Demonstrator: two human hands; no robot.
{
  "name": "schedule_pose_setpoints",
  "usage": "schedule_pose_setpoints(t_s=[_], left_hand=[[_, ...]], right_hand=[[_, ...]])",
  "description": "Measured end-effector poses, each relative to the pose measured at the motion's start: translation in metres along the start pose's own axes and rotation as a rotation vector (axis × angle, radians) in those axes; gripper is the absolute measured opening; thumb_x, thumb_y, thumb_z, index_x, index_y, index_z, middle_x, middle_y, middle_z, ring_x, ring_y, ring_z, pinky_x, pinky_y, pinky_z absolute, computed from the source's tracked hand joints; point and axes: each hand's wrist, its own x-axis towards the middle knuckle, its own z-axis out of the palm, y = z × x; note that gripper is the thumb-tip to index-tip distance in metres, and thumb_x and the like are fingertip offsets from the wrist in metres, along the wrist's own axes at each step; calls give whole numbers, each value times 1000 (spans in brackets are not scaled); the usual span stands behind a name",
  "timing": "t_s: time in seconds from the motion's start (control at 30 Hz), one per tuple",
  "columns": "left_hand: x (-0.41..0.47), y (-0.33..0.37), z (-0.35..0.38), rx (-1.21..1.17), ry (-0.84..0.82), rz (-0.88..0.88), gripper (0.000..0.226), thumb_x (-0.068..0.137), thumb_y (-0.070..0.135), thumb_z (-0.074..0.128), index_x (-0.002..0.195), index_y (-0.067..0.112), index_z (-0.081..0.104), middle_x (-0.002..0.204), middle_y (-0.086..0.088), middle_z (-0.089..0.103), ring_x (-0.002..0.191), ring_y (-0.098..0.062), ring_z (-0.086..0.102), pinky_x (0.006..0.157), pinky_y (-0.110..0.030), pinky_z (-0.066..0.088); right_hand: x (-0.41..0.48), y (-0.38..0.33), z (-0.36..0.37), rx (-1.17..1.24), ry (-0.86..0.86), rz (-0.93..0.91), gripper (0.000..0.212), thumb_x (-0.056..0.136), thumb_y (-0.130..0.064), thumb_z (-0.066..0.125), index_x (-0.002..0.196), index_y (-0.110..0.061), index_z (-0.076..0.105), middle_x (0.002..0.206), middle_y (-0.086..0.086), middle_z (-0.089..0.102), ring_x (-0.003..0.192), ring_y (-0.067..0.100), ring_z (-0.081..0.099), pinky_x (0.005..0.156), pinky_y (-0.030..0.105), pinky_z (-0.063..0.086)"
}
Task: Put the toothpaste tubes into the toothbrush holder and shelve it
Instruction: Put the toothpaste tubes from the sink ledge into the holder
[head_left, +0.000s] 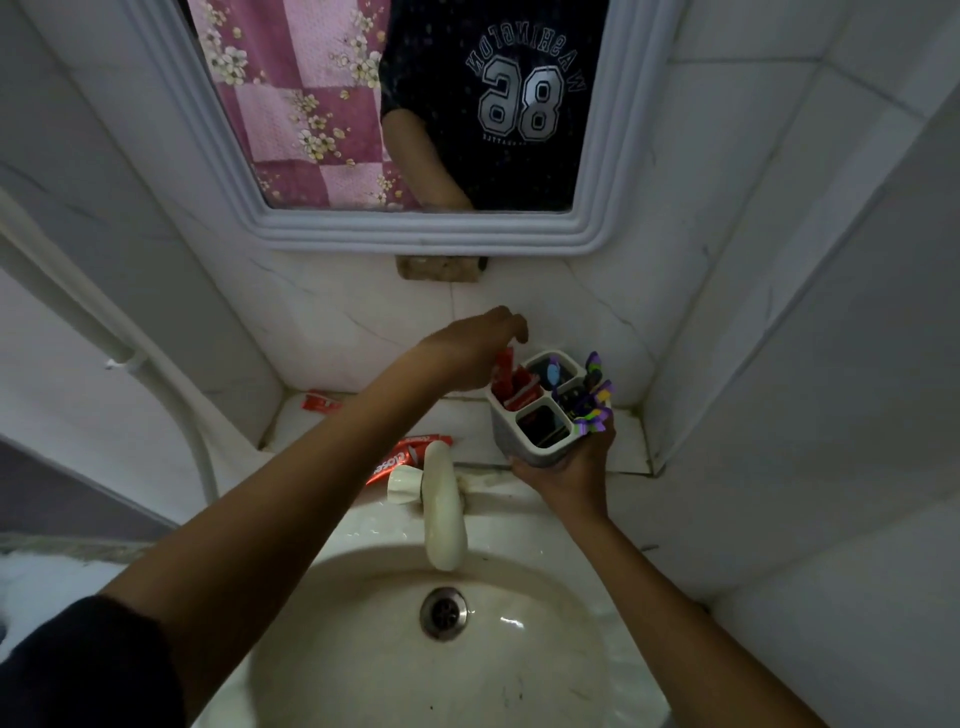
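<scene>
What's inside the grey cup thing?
The toothbrush holder has red toothpaste tubes in its left compartment and purple toothbrushes on the right. The compartment bottoms are too dark to see.

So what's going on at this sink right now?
A person is loading toothpaste into a toothbrush holder over the sink. The right hand grips the holder from below, just above the ledge. The left hand is at a red tube standing in the holder's left compartment. Purple toothbrushes stick out on the right side. Two more red tubes are still out: one behind the tap, one in the ledge's left corner.
</scene>
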Motion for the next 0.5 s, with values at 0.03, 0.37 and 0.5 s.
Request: schedule_pose_setpoints(t_s=[0.03, 0.37, 0.5], left_hand=[[-1, 1, 2, -51, 5, -12, 56, 82, -3, 60, 131, 19, 46, 138, -5, 45, 99, -16, 51, 75, -29, 45], [-51, -83, 36, -352, 173, -386, 23, 89, 9, 59, 109, 21, 63, 111, 0, 65, 95, -21, 64, 79, -41, 59], [-93, -129, 64, -120, 53, -501, 20, 88, 12, 62, 104, 19, 70, 112, 2, 68, 96, -18, 63, 78, -30, 53]], right_hand=[[0, -2, 0, 8, -12, 6, 126, 48, -21, 108, 145, -47, 30, 155, 16, 48, 143, 27, 57, 113, 16, 52], [1, -3, -1, 6, -7, 20, 123, 47, -41, 97, 151, -9, 41, 146, 16, 57, 132, 23, 66, 107, 13, 54], [2, 0, 1, -1, 1, 10, 127, 48, -43, 95, 154, -4, 38, 148, 19, 55, 135, 28, 64, 109, 19, 51]])
